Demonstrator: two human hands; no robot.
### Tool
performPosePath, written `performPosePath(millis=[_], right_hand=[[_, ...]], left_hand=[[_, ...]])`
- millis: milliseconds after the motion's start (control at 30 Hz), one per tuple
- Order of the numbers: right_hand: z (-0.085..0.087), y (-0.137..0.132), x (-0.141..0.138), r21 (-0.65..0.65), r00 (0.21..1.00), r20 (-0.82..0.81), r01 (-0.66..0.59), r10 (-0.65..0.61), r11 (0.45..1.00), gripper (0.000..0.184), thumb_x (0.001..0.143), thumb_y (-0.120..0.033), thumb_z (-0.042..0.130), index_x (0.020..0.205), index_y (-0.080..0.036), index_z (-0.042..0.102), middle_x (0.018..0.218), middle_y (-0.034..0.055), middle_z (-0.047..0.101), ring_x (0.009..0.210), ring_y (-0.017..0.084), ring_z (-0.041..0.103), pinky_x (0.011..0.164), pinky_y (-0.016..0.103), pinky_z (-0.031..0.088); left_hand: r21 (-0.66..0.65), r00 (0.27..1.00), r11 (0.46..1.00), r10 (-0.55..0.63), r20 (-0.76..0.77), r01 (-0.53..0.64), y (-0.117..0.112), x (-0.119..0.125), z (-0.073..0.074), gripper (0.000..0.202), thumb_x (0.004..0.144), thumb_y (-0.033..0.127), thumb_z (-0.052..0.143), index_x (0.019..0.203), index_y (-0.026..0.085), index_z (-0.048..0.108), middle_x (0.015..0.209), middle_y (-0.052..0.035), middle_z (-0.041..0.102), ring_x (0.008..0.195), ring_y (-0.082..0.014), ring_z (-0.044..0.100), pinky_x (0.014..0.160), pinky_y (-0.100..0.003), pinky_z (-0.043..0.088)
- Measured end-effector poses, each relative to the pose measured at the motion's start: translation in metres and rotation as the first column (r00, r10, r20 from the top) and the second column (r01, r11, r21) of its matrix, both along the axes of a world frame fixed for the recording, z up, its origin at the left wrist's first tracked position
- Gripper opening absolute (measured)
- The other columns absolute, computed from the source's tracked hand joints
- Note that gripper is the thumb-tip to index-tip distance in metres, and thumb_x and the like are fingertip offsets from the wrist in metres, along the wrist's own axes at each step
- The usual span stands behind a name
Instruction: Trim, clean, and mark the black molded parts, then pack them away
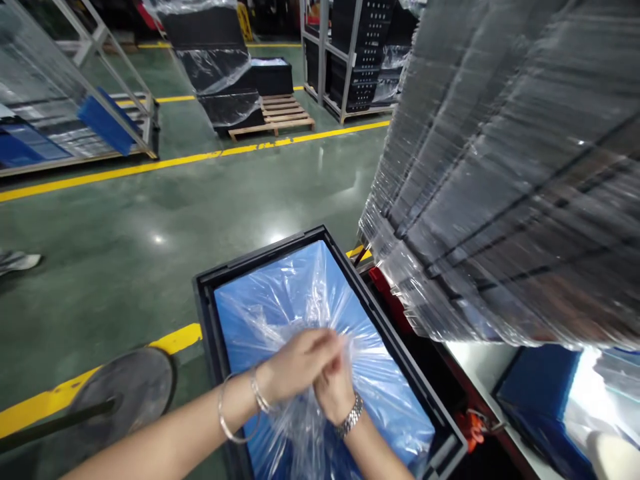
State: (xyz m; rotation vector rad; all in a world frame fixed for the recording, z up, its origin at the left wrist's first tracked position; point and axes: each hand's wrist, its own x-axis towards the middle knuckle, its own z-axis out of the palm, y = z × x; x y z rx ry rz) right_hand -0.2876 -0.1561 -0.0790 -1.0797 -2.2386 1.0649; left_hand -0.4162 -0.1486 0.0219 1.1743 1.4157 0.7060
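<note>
1. Green factory floor (150,220) with yellow lines (200,159) spreads out behind, with a pallet (280,113) of wrapped black crates (220,67) and metal racks (345,60) further back.
2. Close below the camera sits a black crate (210,313), open at the top and lined with a clear bag (300,300) over blue sheet.
3. Left hand (300,363) is closed over the gathered neck of the bag, fingers curled tight around the bunched plastic; two bangles (240,407) hang on that wrist.
4. Right hand (333,387) sits just under and behind the left, touching it, also clenched on the same bunch of plastic; a metal watch (350,417) is on its wrist.
5. The bag's neck stands about mid-crate, and the film fans out from it to the crate's walls.
6. At right, a tall stack of clear trays (500,167) leans over the crate's far corner.
7. A round dark base (130,387) lies on the floor at left.
</note>
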Motion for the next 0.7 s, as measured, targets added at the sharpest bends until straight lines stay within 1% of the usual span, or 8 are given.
performPosePath(millis=[67, 133, 200, 233, 400, 533, 600, 700], right_hand=[[0.001, 0.005, 0.003, -0.19, 0.999, -0.038, 0.016, -0.024, 0.982, 0.035, 0.096, -0.032, 0.033, 0.096, -0.019, 0.065, 0.083, 0.008, 0.066, 0.084, 0.021, 0.062, 0.079, 0.03, 0.048], [0.002, 0.011, 0.006, -0.41, 0.995, -0.087, 0.01, -0.05, 0.912, 0.037, 0.093, -0.039, 0.037, 0.085, -0.018, 0.066, 0.083, 0.0091, 0.067, 0.083, 0.022, 0.061, 0.08, 0.033, 0.047], [0.002, 0.017, 0.007, -0.539, 0.99, -0.121, -0.01, -0.066, 0.842, 0.038, 0.089, -0.044, 0.042, 0.073, -0.017, 0.064, 0.076, 0.0078, 0.066, 0.076, 0.021, 0.06, 0.074, 0.032, 0.046], [0.002, 0.019, 0.008, -0.578, 0.989, -0.132, -0.021, -0.068, 0.816, 0.039, 0.087, -0.047, 0.045, 0.067, -0.017, 0.061, 0.069, 0.0059, 0.064, 0.07, 0.019, 0.058, 0.069, 0.03, 0.045], [-0.006, 0.03, 0.005, -0.78, 0.979, -0.118, 0.012, -0.167, 0.625, 0.052, 0.082, -0.065, 0.049, 0.057, -0.019, 0.05, 0.039, -0.0042, 0.042, 0.035, 0.009, 0.036, 0.04, 0.023, 0.028], [-0.008, 0.032, 0.001, -0.844, 0.96, -0.11, 0.047, -0.258, 0.534, 0.052, 0.074, -0.072, 0.058, 0.07, -0.021, 0.048, 0.041, -0.0067, 0.044, 0.032, 0.009, 0.035, 0.036, 0.022, 0.026], [-0.005, 0.029, 0.001, -0.829, 0.95, -0.146, 0.035, -0.276, 0.558, 0.05, 0.069, -0.067, 0.066, 0.072, -0.023, 0.042, 0.048, -0.0076, 0.046, 0.036, 0.009, 0.036, 0.037, 0.022, 0.027], [0.0, 0.019, 0.002, -0.572, 0.961, -0.183, 0.068, -0.208, 0.818, 0.044, 0.079, -0.045, 0.064, 0.063, -0.024, 0.029, 0.056, -0.006, 0.041, 0.049, 0.01, 0.037, 0.048, 0.024, 0.033]], left_hand=[[0.179, 0.985, 0.973, 0.157, -0.066, -0.143, -0.001, -0.001, -0.015, 0.04, 0.098, 0.042, 0.03, 0.088, 0.016, 0.058, 0.086, -0.0071, 0.064, 0.082, -0.0179, 0.061, 0.077, -0.031, 0.049], [0.376, 0.903, 0.923, 0.088, -0.42, 0.084, -0.008, -0.005, -0.038, 0.034, 0.099, 0.032, 0.03, 0.094, 0.016, 0.059, 0.089, -0.009, 0.064, 0.083, -0.0203, 0.061, 0.076, -0.034, 0.048], [0.388, 0.72, 0.843, -0.001, -0.694, 0.374, -0.019, -0.01, -0.061, 0.031, 0.098, 0.024, 0.031, 0.091, 0.015, 0.06, 0.081, -0.0084, 0.065, 0.074, -0.0216, 0.061, 0.068, -0.035, 0.047], [0.387, 0.675, 0.822, 0.005, -0.738, 0.417, -0.025, -0.012, -0.071, 0.03, 0.098, 0.022, 0.031, 0.093, 0.015, 0.059, 0.078, -0.0075, 0.065, 0.071, -0.0217, 0.062, 0.066, -0.035, 0.046], [0.239, 0.86, 0.968, 0.061, -0.506, 0.072, -0.044, -0.018, -0.086, 0.041, 0.095, 0.036, 0.047, 0.128, 0.013, 0.046, 0.086, -0.0062, 0.069, 0.078, -0.0208, 0.066, 0.07, -0.033, 0.048], [0.059, 0.957, 0.998, 0.015, -0.291, 0.003, -0.041, -0.023, -0.083, 0.022, 0.09, 0.036, 0.052, 0.094, 0.016, 0.062, 0.082, -0.0021, 0.064, 0.076, -0.0165, 0.059, 0.072, -0.029, 0.042], [0.01, 0.971, 0.999, 0.039, -0.236, -0.038, -0.036, -0.024, -0.086, 0.028, 0.09, 0.034, 0.048, 0.07, 0.017, 0.057, 0.066, 0.002, 0.055, 0.066, -0.0131, 0.05, 0.064, -0.027, 0.036], [-0.054, 0.972, 0.993, 0.092, -0.219, -0.106, -0.029, -0.023, -0.091, 0.034, 0.089, 0.038, 0.047, 0.062, 0.018, 0.047, 0.057, 0.0049, 0.039, 0.059, -0.0114, 0.039, 0.058, -0.027, 0.028]])
